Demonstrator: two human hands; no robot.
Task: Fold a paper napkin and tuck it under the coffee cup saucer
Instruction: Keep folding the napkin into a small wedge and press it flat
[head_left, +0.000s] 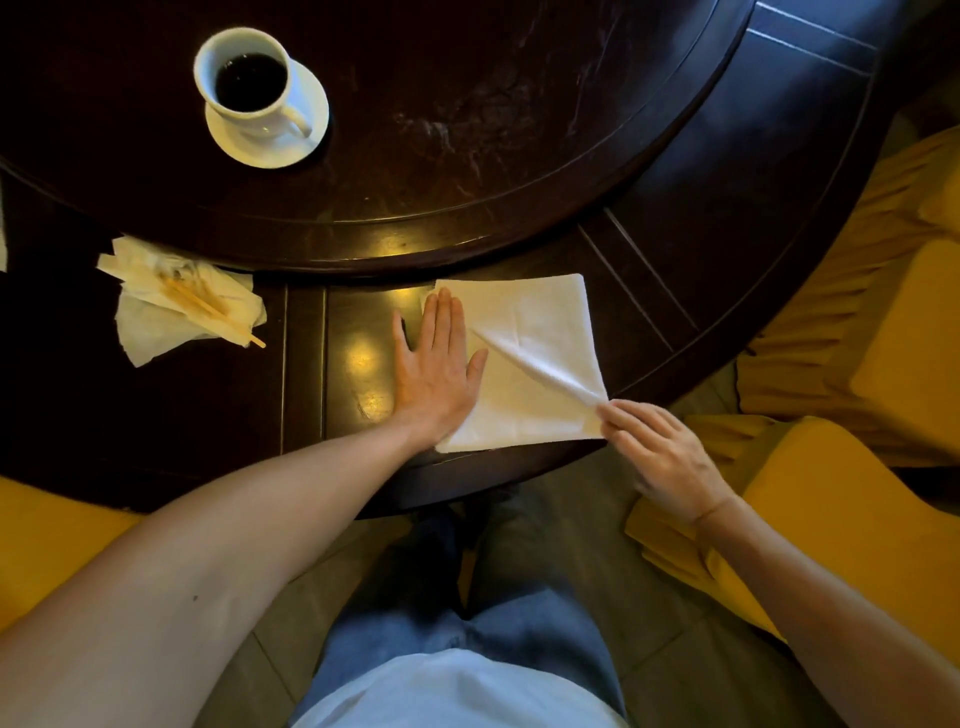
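Now the folding step is on. The napkin (530, 338) lies on the table (467, 130) near the edge, right in front of the person. The left hand (436, 364) is open and flat, pressing down the napkin's left side and holding nothing. The right hand (660, 452) pinches the near right corner and lifts it into a soft ridge. Next, I think, that corner must go across and be pressed flat. The napkin is white, square, soft and thin. The cup (244, 78) on its round saucer (270, 148) sits well apart, both white and shiny, on dark shiny wood.
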